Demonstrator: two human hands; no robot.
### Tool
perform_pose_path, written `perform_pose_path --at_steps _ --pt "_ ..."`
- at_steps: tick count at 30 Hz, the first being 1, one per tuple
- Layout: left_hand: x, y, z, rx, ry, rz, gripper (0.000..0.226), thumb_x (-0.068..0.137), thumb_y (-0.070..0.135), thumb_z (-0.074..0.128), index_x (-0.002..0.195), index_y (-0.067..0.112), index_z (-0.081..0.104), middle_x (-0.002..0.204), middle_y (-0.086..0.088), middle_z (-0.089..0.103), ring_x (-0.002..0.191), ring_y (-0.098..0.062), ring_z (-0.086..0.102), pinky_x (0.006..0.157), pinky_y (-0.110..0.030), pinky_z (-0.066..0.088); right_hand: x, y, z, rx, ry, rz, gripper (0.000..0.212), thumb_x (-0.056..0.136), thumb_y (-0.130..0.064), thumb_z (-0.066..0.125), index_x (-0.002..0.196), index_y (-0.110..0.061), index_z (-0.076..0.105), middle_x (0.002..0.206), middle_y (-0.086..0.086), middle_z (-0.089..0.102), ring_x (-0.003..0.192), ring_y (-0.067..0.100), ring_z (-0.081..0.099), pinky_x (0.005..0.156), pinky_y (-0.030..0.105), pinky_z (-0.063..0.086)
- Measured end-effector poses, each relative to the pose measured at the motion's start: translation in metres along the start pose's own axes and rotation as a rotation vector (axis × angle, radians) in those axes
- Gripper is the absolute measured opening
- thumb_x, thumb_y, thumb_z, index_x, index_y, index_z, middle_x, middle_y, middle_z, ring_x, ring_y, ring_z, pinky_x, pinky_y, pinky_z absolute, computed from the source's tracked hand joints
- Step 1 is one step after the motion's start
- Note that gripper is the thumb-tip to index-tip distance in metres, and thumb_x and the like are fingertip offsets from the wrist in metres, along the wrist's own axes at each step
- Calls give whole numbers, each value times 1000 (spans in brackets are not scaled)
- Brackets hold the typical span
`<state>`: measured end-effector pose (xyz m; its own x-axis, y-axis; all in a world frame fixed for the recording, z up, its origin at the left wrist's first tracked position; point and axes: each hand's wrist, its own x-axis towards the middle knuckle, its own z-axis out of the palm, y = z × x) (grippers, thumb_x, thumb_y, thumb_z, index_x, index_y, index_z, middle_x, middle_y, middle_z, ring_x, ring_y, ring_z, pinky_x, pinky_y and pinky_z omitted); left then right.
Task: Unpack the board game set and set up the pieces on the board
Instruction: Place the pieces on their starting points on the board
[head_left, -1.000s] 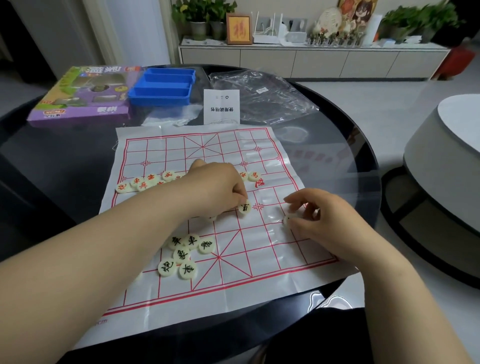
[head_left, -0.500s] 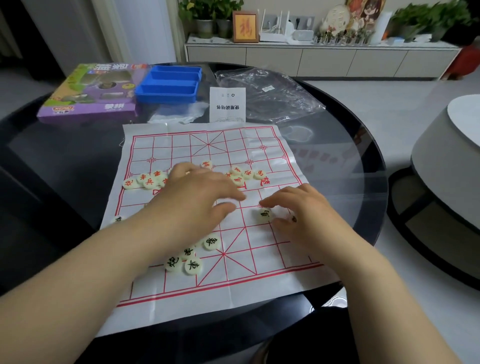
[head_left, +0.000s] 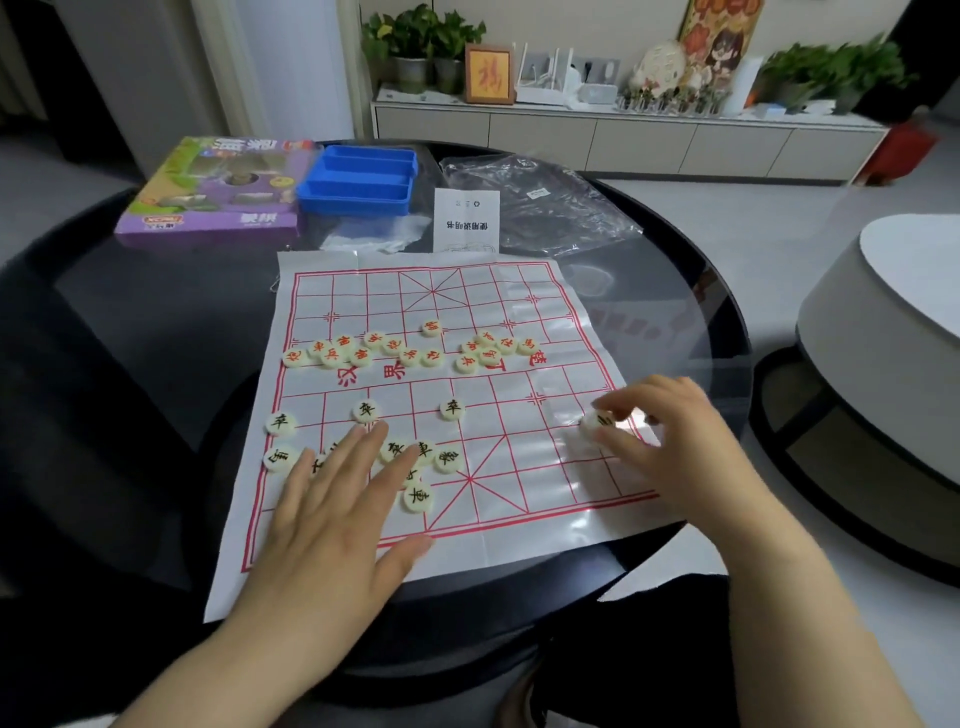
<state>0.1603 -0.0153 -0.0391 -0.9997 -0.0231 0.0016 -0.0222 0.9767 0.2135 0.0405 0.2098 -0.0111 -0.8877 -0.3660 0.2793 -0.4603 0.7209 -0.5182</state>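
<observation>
On paper board (head_left: 519, 332), left hand (head_left: 332, 514) flat, grip wide; right hand (head_left: 670, 441), grip around one piece (head_left: 595, 422)

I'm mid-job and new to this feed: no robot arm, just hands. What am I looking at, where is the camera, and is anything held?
No machine here: a person works with bare hands, and the single view comes from a wide-angle camera on their head, looking forward and down. On the dark table lies a board sheet with red lines. Red-lettered pieces bunch along its middle; black-lettered pieces are scattered on the near half. Beyond it sit a purple box, a blue tray, a leaflet and a plastic bag. The left hand lies flat, fingers straight, over some black-lettered pieces, gripping nothing. The right hand pinches one piece at the board's right edge.
</observation>
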Motion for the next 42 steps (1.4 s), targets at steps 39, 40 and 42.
perform_pose_path --at_steps 39,40,42 --pt "8 -59 -6 -291 461 30 73 83 68 24 111 13 63 117 3 53 112 -13 36 104 -39 23 14 -86 64 6 -231 23 38 82 -31 62 117 -17 53 113 -2 51 107 13 45 76 17 30" --pt "8 -60 -4 -279 443 46 70 84 66 26 111 12 63 117 1 55 112 -13 36 105 -36 23 16 -87 67 11 -242 35 38 83 -31 61 117 -17 52 112 -3 49 103 13 45 76 18 31" --pt "9 -60 -2 -258 391 77 70 86 66 22 112 14 61 118 -4 58 113 -14 37 104 -27 18 18 -86 71 -1 -256 45 35 82 -30 62 113 -16 53 102 -5 43 93 10 41 73 18 31"
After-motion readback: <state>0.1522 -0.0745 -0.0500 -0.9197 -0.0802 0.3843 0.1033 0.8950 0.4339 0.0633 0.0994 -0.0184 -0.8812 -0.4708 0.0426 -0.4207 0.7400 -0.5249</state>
